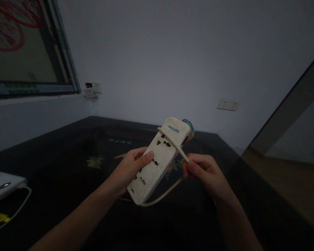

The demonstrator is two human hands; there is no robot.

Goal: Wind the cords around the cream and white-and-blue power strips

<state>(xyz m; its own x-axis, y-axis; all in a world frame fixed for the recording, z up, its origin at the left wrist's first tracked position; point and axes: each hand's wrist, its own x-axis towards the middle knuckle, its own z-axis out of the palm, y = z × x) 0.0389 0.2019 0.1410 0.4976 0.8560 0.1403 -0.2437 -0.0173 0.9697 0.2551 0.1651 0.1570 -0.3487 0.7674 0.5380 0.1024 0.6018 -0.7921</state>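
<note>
A white power strip (157,157) marked PHILIPS is held tilted above a dark tabletop, its socket face toward me. My left hand (133,165) is closed round its left side, the thumb pressed on the face between sockets. The strip's pale cord (174,142) crosses the face near the top end. My right hand (202,170) pinches this cord to the right of the strip. From there a loop of cord runs down to the strip's lower end. Blue and green wires (188,124) show at the top right corner, partly hidden behind the strip.
The dark table (68,139) has flower prints. At left lie a white device (6,184) with a white cable and a yellow tag (2,218). A wall socket (228,105) is at right; another socket (91,92) hangs loose near the window (28,52).
</note>
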